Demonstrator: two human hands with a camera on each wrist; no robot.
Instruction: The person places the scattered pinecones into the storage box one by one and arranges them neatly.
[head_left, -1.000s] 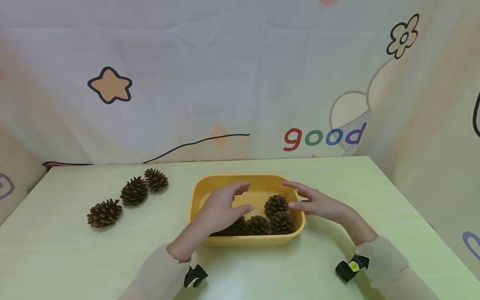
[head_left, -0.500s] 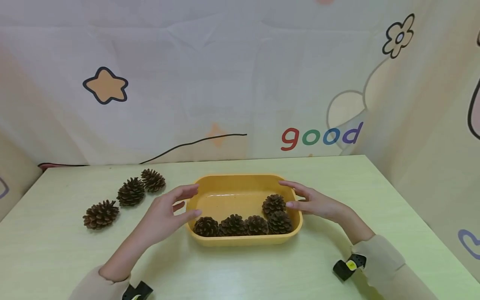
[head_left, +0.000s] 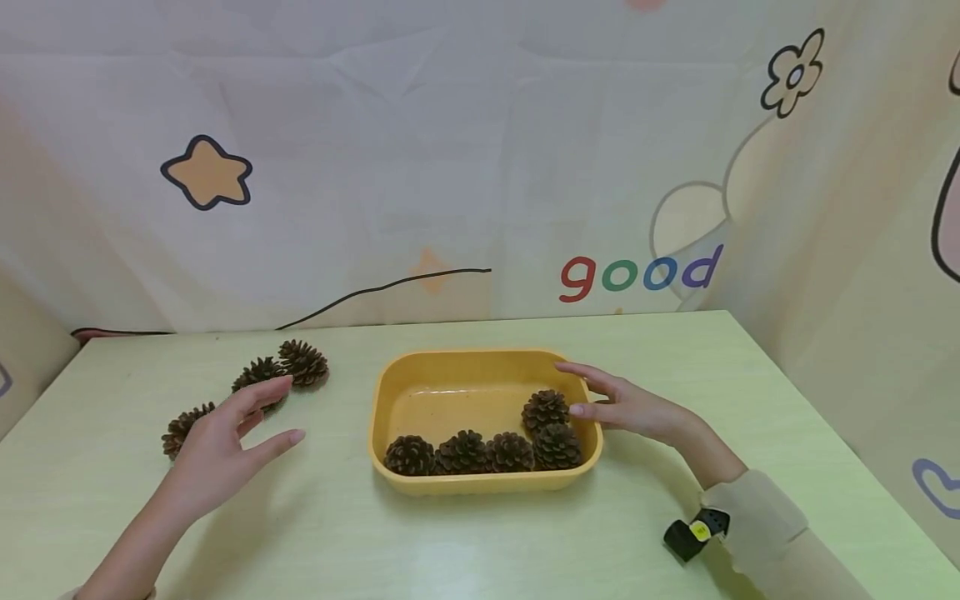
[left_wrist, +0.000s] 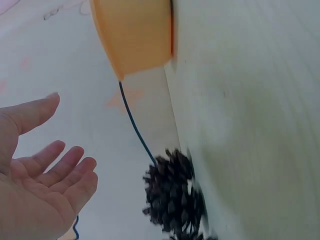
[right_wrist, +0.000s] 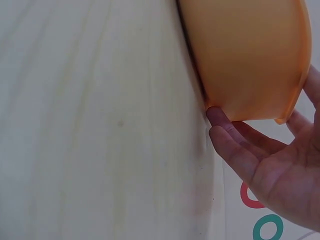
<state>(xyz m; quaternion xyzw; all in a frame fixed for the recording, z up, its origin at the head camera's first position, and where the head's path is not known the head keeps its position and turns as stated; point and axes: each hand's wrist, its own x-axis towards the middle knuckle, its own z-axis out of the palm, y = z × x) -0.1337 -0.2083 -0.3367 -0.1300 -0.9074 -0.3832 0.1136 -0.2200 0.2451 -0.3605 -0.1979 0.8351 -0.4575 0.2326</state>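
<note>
My left hand [head_left: 213, 458] hangs above the table at the left with fingers spread from the thumb and nothing in them. It partly covers two of three pine cones standing in a slanting row: a near one [head_left: 180, 429], a middle one [head_left: 255, 373] and a far one [head_left: 303, 363]. In the left wrist view a pine cone [left_wrist: 172, 192] lies beyond the fingers, not touching them. My right hand [head_left: 637, 408] holds the right end of a yellow plastic tub [head_left: 480, 482], thumb over the rim and other fingers against the outer wall [right_wrist: 250, 60]. Several pine cones [head_left: 461, 452] line the tub's front and right side.
The pale wooden table [head_left: 465, 550] ends at a printed cloth backdrop [head_left: 405, 192], with more cloth at both sides. A small black camera [head_left: 686, 537] is strapped to the right wrist.
My left hand has moved from over the tub leftward to the loose pine cones, uncovering the cones at the tub's front left. My right hand has stayed on the tub's rim.
</note>
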